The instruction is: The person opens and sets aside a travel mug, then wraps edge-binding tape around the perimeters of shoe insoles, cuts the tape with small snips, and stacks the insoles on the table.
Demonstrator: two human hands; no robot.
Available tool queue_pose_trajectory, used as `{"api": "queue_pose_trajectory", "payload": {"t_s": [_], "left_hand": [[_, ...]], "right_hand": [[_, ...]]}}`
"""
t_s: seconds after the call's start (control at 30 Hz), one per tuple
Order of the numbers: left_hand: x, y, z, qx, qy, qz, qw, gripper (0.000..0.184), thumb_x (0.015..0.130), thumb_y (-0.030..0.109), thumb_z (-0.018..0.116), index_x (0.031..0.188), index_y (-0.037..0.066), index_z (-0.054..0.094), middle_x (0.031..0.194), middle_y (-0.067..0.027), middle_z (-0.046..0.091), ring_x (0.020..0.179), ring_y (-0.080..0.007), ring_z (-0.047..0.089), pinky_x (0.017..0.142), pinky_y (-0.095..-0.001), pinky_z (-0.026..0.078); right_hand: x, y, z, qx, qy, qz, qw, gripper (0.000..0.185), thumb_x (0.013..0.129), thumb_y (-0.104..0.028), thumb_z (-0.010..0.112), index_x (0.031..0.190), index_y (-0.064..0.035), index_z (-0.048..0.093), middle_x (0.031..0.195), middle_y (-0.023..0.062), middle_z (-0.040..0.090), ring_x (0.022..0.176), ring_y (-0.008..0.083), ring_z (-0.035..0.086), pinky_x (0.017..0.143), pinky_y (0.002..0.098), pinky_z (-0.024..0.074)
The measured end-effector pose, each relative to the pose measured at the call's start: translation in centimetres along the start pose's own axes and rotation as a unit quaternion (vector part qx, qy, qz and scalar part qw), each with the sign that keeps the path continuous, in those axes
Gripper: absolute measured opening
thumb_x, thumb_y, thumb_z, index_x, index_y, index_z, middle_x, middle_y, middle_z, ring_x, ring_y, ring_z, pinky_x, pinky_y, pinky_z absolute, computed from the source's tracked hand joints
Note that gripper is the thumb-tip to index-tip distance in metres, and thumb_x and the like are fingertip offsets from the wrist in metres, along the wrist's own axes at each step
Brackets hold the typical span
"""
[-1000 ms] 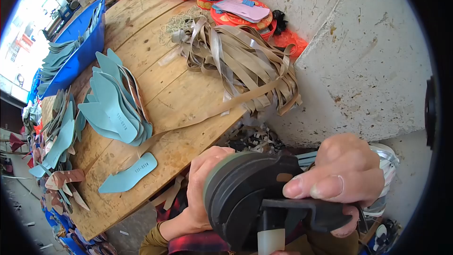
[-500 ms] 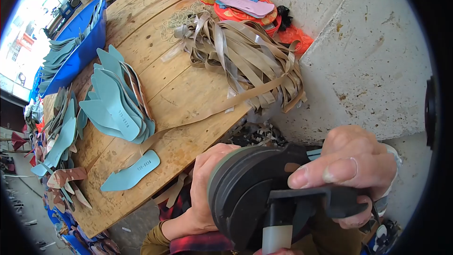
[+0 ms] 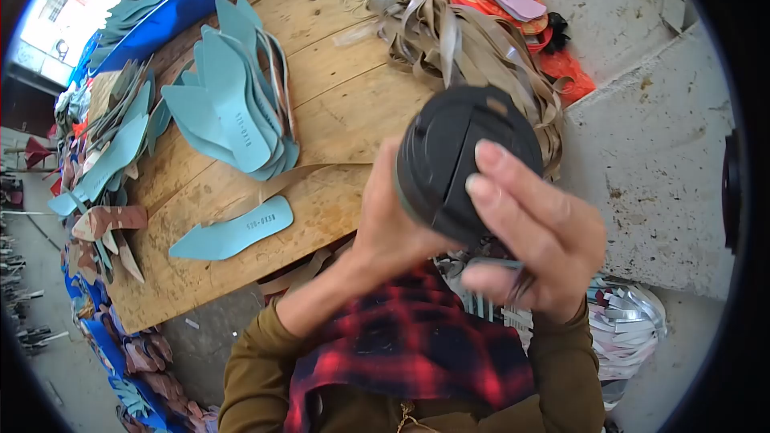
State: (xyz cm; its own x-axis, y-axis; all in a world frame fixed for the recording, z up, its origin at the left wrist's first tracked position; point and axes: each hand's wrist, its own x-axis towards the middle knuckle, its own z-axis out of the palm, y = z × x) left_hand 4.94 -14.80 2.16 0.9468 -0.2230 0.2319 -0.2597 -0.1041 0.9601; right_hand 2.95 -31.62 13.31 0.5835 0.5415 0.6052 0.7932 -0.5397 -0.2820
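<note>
My left hand [image 3: 385,216] is wrapped round the side of a dark bottle with a black lid [image 3: 457,148], held above the table's front edge. The lid's top faces me and no spout shows. My right hand [image 3: 545,232] has its fingertips resting on the lid's right side, its fingers stretched out and its thumb apart below. Behind the bottle lies a heap of tan strips [image 3: 425,32], with one strip running left across the table. A single light-blue insole [image 3: 237,230] lies left of my left hand.
Stacked light-blue insoles [image 3: 241,124] stand on the wooden table [image 3: 337,128]. A blue bin [image 3: 180,16] holds more at the back left. Red containers [image 3: 533,28] sit at the back right by a pale wall [image 3: 658,160]. Silvery strips [image 3: 630,325] hang at the lower right.
The bottle has risen and tipped towards me, and its drinking spout and raised flap no longer show. My right hand has shifted from pinching the flap to fingers spread on the lid. The view has shifted.
</note>
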Motion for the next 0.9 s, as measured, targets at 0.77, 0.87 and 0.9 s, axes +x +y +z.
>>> {"api": "queue_pose_trajectory", "payload": {"t_s": [0.77,0.87,0.9], "left_hand": [[19.2,-10.2,-6.2,0.039,0.197,0.128,0.971,0.068,0.059,0.015,0.089,0.109,0.0,0.047,0.102,-0.0103,0.064,0.091,-0.0178,0.062,0.081,-0.0318,0.051],[22.0,-9.6,-8.2,0.061,0.2,0.09,0.974,0.063,0.06,0.012,0.087,0.112,0.0,0.053,0.098,-0.0081,0.066,0.085,-0.0168,0.064,0.077,-0.0305,0.052],[23.1,-9.1,-8.8,0.047,0.202,0.065,0.976,0.073,0.053,0.017,0.09,0.111,-0.002,0.05,0.097,-0.0098,0.066,0.086,-0.0177,0.064,0.076,-0.0314,0.052]], "right_hand": [[8.0,14.9,15.9,0.112,0.225,0.124,0.96,0.041,0.082,-0.012,0.07,0.122,-0.0101,0.061,0.126,0.0067,0.057,0.083,0.0159,0.063,0.063,0.0261,0.0521],[6.7,16.2,16.7,0.208,0.257,0.25,0.91,0.032,0.088,-0.013,0.065,0.118,-0.0049,0.06,0.116,0.0067,0.059,0.072,0.0106,0.055,0.059,0.0239,0.0449],[6.2,16.5,16.7,0.25,0.261,0.297,0.883,0.028,0.09,-0.013,0.062,0.116,-0.0029,0.06,0.113,0.0066,0.06,0.07,0.008,0.051,0.058,0.0228,0.0422]]}}
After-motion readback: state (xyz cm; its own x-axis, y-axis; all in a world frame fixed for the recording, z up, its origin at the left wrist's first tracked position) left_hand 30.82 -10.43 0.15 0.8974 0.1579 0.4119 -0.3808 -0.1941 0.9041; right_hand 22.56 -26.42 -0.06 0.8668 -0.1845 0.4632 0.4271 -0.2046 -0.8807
